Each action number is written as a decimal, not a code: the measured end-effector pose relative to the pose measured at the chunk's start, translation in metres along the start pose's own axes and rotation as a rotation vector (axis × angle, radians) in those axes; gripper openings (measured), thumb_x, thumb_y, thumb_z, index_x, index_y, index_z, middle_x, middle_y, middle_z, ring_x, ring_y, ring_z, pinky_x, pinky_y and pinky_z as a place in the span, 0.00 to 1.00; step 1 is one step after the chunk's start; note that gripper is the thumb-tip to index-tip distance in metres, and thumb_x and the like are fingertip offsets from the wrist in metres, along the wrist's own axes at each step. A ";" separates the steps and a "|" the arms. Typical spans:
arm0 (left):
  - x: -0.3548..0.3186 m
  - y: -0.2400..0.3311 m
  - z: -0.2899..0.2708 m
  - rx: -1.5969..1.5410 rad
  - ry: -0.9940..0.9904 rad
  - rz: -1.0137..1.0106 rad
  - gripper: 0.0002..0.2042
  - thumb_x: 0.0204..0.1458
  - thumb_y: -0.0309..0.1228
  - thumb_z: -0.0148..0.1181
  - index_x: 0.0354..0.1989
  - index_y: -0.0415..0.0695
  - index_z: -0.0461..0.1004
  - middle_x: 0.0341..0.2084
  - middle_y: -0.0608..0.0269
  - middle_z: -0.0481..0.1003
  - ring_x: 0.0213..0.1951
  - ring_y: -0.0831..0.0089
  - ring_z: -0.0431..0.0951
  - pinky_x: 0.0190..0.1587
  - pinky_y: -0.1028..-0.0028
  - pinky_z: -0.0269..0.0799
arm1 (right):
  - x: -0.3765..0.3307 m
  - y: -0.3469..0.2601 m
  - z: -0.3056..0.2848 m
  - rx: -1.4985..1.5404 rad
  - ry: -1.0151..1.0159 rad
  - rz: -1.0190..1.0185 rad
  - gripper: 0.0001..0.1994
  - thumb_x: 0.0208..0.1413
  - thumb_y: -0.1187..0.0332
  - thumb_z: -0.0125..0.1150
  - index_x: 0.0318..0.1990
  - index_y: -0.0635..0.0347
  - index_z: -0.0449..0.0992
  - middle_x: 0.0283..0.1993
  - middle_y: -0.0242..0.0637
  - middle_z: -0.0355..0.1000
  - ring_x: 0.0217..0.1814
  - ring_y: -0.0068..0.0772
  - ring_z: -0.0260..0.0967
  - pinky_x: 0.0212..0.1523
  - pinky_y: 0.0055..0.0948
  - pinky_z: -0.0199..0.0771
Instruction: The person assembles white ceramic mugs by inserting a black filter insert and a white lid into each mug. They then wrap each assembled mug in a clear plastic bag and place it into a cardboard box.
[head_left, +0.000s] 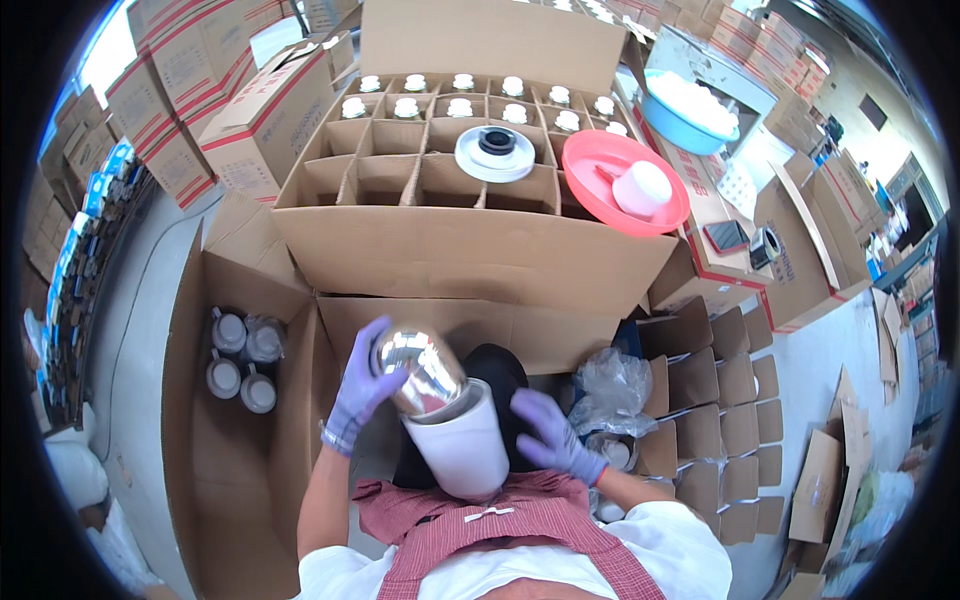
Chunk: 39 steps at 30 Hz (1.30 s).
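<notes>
In my gloved left hand (362, 385) is a shiny silver flask liner (418, 372), its fingers wrapped round its side. The liner leans over the open top of a white cylindrical flask shell (460, 445), its lower end at the rim. That shell stands tilted on my lap, against a red checked apron (500, 530). My gloved right hand (552, 432) is apart from the shell on its right side, fingers spread, holding nothing. Whether the liner's lower end is inside the rim, I cannot tell.
Ahead stands a divided carton (470, 245) with several silver-topped flasks, a white lid-like disc (495, 160) and a pink basin (625, 215). A carton at left (250, 480) holds several white cups (228, 332). At right are cardboard dividers (697, 430) and clear plastic bags (612, 385).
</notes>
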<state>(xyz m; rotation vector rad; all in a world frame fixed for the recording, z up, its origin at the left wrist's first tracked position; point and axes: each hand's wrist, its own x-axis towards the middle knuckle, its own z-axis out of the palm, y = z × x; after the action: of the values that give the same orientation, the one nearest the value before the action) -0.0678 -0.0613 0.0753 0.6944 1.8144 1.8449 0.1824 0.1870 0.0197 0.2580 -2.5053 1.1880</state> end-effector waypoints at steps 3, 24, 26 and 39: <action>-0.072 -0.025 -0.006 0.022 0.121 -0.040 0.34 0.52 0.32 0.64 0.65 0.33 0.57 0.59 0.51 0.64 0.60 0.62 0.68 0.67 0.66 0.61 | -0.084 0.004 0.044 -0.218 -0.231 -0.161 0.29 0.59 0.59 0.59 0.66 0.58 0.64 0.68 0.49 0.61 0.70 0.50 0.59 0.70 0.60 0.51; -0.084 -0.077 0.065 -0.865 -0.134 -0.314 0.29 0.60 0.44 0.55 0.67 0.44 0.62 0.61 0.54 0.68 0.61 0.62 0.70 0.63 0.63 0.65 | 0.153 -0.099 -0.042 0.336 0.073 -0.061 0.43 0.41 0.62 0.78 0.66 0.61 0.63 0.58 0.44 0.71 0.61 0.44 0.70 0.64 0.38 0.67; -0.091 -0.085 0.068 -0.930 -0.072 -0.353 0.28 0.59 0.43 0.56 0.66 0.44 0.63 0.59 0.53 0.69 0.59 0.61 0.71 0.62 0.63 0.66 | 0.158 -0.105 -0.044 0.341 0.136 -0.046 0.43 0.40 0.63 0.78 0.66 0.62 0.63 0.56 0.43 0.72 0.59 0.40 0.72 0.61 0.36 0.69; -0.037 -0.058 -0.010 -0.491 -0.274 -0.516 0.27 0.53 0.41 0.63 0.60 0.44 0.70 0.49 0.49 0.77 0.51 0.60 0.78 0.54 0.63 0.72 | 0.114 -0.069 -0.022 0.298 0.309 -0.043 0.42 0.34 0.60 0.77 0.61 0.63 0.68 0.62 0.46 0.66 0.62 0.43 0.66 0.63 0.36 0.64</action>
<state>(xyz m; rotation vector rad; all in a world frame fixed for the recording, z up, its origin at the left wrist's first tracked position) -0.0471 -0.0907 0.0161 0.2455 1.1556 1.6440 0.1042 0.1592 0.1257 0.1849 -2.0485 1.4602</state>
